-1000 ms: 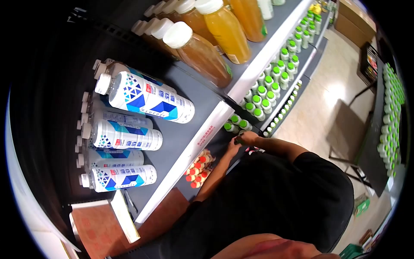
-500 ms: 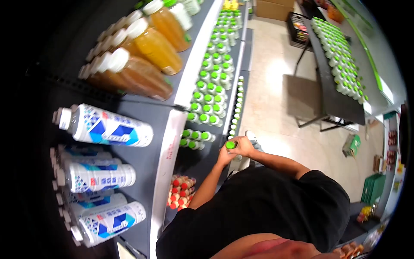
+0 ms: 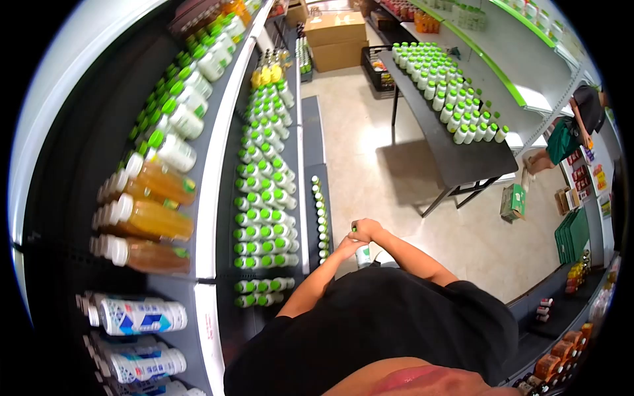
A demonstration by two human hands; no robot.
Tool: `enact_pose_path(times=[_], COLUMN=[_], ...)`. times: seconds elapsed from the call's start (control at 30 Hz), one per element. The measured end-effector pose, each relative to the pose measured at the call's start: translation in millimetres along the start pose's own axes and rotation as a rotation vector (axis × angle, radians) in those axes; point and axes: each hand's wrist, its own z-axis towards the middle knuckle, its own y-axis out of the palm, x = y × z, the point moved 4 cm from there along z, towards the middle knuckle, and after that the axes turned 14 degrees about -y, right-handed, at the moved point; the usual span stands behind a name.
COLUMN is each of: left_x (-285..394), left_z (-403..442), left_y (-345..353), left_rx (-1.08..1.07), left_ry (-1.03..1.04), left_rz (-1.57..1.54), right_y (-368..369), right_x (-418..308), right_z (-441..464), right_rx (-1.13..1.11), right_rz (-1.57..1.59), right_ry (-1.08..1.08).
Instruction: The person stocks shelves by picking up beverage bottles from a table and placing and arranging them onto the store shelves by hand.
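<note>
In front of my black shirt, my two hands meet around a white bottle (image 3: 363, 257) with a green cap. My left hand (image 3: 349, 247) is closed around the bottle's upper part. Over the cap lies my right hand (image 3: 367, 230), its fingers closed and hiding most of it, with only a bit of green showing. Left of my hands, on a low shelf level, stands a row of small bottles (image 3: 321, 218). Closer to my left arm, rows of white bottles with green caps (image 3: 266, 232) fill a shelf.
Upper left shelf holds amber juice bottles (image 3: 158, 218) and blue-and-white bottles (image 3: 145, 315). To the right, a dark table (image 3: 456, 165) bears many green-capped bottles. Cardboard boxes (image 3: 335, 39), a black crate (image 3: 376, 69) and a green carton (image 3: 513, 202) stand on the floor. Another person (image 3: 584, 109) is at far right.
My view has swung, bringing more of the left shelves, table and another person into sight. My right hand now covers most of the green cap, which showed plainly before.
</note>
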Motion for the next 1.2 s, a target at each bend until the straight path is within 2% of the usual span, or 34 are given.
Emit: enact_pose_path(times=[0.17,0.2,0.3,0.43,0.47,0.57,0.67,0.9,1.07,1.17,1.2], left_x=[52.8,60.2,74.0,99.4,81.6,101.6,134.3,187.1,230.5,245.4,228.6], left_z=[60.4,68.4,96.2,111.8,139.3,155.7,162.6,226.6,270.4,295.5,323.7], left_y=[18.0,24.5,43.7,68.2,76.3,86.4,89.1,50.0,-1.1,-27.5,-31.5], left_rx=[-0.130,-0.116,-0.185,-0.243,-0.272,-0.299,-0.376,-0.412,-0.422,-0.381,-0.447], left_ry=[-0.031,0.035,-0.026,-0.053,-0.015,0.023,0.054,0.249,0.238,0.279,0.240], left_rz=[0.130,0.174,0.349,0.570,0.522,0.688,0.689,0.703,0.769,0.727,0.625], right_y=[-56.0,-61.1,-52.7,-54.8,-52.6,-53.6,-66.0,-118.2,-154.2,-183.5,-189.2], right_x=[55.9,68.3,114.8,140.9,146.6,169.3,184.1,207.5,219.7,230.4,234.6], right_z=[-14.2,-19.0,-35.8,-69.1,-74.2,-82.1,-81.6,-26.1,39.7,76.1,89.9], right_rx=[0.005,0.029,0.192,0.410,0.424,0.479,0.508,0.551,0.578,0.513,0.495], right_rz=[0.035,0.056,0.188,0.338,0.360,0.408,0.447,0.359,0.340,0.349,0.337], right_ry=[0.169,0.187,0.226,0.371,0.405,0.501,0.558,0.634,0.623,0.601,0.586])
